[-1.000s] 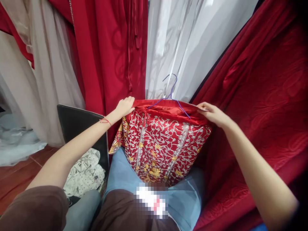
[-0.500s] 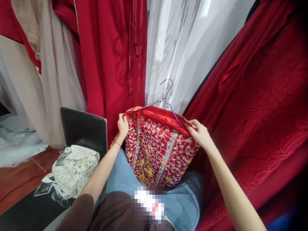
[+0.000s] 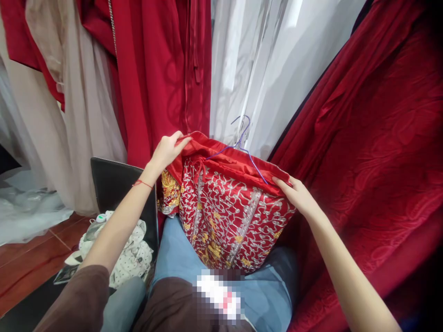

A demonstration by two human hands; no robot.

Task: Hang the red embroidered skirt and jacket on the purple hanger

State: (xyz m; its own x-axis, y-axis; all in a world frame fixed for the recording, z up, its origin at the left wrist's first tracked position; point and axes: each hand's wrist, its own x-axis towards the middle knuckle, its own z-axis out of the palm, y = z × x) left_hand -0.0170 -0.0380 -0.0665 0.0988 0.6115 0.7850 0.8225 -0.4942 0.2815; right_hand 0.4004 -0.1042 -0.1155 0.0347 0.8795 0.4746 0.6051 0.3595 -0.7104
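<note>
A red embroidered garment (image 3: pixel 221 207) with silver and gold patterns hangs down over my lap. My left hand (image 3: pixel 170 148) pinches its red top edge at the left, and my right hand (image 3: pixel 292 191) grips the same edge at the right. Between the hands, a purple wire hanger (image 3: pixel 241 140) sits in the garment's opening, its hook sticking up above the fabric. A small red bow is tied near the left part of the waistband. Gold embroidery shows on a fold below my left hand.
Red cloth (image 3: pixel 162 78), white curtain-like fabric (image 3: pixel 231 60) and a patterned red drape (image 3: pixel 374 161) hang around me. At the left are a black chair back (image 3: pixel 121 184) and a polka-dot white cloth (image 3: pixel 133 258).
My left hand has moved up and left, lifting the back edge of the garment and showing more red lining. My right hand has shifted slightly right and down, still gripping the edge.
</note>
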